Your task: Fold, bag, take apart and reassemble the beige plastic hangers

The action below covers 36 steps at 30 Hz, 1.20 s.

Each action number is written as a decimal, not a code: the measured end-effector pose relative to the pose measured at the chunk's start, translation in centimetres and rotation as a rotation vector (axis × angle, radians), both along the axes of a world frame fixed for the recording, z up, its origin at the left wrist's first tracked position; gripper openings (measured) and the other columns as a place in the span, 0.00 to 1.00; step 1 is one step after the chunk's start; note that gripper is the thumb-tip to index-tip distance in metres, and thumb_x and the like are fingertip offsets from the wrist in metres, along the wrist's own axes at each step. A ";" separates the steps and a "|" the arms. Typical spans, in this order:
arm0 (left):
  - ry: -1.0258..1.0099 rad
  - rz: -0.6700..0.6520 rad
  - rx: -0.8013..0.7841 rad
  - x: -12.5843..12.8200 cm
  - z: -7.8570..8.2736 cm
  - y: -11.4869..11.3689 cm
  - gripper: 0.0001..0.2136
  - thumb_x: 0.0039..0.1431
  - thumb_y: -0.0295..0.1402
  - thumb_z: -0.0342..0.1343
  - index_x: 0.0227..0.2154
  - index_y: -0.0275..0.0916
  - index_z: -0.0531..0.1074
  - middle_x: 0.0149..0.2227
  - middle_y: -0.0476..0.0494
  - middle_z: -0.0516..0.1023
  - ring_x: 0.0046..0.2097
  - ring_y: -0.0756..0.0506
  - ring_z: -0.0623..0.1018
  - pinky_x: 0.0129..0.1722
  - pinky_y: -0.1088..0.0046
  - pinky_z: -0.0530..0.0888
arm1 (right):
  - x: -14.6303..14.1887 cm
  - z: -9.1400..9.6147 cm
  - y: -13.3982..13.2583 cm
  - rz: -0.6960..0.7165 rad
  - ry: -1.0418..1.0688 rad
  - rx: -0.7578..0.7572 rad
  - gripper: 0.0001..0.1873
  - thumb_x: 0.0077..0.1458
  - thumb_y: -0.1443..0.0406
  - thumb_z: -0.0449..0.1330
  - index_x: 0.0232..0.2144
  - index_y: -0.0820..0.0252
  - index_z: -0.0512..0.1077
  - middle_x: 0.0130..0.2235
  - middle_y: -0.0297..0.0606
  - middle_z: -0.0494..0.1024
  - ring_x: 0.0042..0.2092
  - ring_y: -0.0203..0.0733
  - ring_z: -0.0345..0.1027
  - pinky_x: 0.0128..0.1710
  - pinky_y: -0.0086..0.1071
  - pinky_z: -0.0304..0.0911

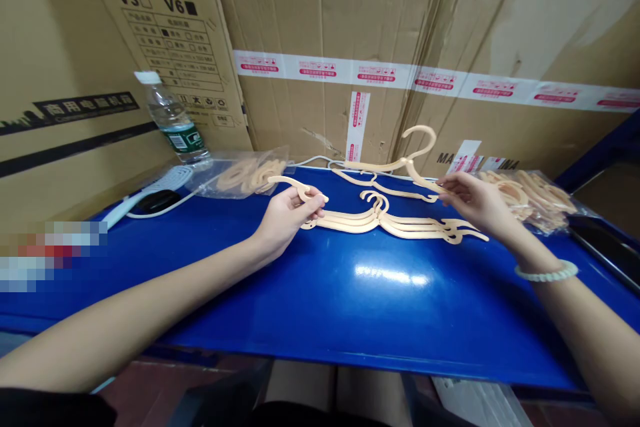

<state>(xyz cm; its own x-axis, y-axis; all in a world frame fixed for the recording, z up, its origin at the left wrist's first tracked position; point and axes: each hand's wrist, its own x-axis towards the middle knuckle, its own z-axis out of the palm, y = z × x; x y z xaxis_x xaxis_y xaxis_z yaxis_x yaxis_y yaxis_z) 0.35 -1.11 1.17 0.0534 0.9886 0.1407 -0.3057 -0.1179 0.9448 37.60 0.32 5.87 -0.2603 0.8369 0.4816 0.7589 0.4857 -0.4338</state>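
My left hand (295,210) is closed on a beige curved plastic piece (286,181), shaped like a hanger hook; one end sticks out to the left past the fingers. My right hand (467,197) pinches a beige clothes hanger (411,163) by its right arm, hook upward, above the table. Between and below the hands lies a row of several beige hangers (377,219), nested together with their hooks side by side. The left hand partly covers their left ends. Behind them another hanger (373,181) lies on the table.
The blue table (350,320) backs onto cardboard boxes (310,7). Clear bags of beige plastic parts lie left (250,173) and right (535,197). At the left are a water bottle (175,120), a pale brush-like object (165,181) and a black object (157,201). A dark flat object (607,247) lies right.
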 end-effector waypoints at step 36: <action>-0.077 -0.101 -0.061 -0.2 -0.6 0.1 0.11 0.50 0.26 0.67 0.27 0.35 0.67 0.31 0.44 0.81 0.31 0.48 0.78 0.39 0.67 0.74 | -2.2 1.2 -1.8 0.297 -0.064 0.047 0.07 0.60 0.59 0.64 0.36 0.55 0.78 0.36 0.41 0.79 0.37 0.47 0.74 0.36 0.37 0.70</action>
<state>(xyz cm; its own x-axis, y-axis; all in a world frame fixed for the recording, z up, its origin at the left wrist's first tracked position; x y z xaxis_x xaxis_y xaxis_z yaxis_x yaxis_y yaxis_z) 0.19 -0.97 0.60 0.1440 0.9857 0.0879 -0.3851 -0.0260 0.9225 35.37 -1.46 7.05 -0.5213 0.6966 0.4929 0.6058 0.7089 -0.3613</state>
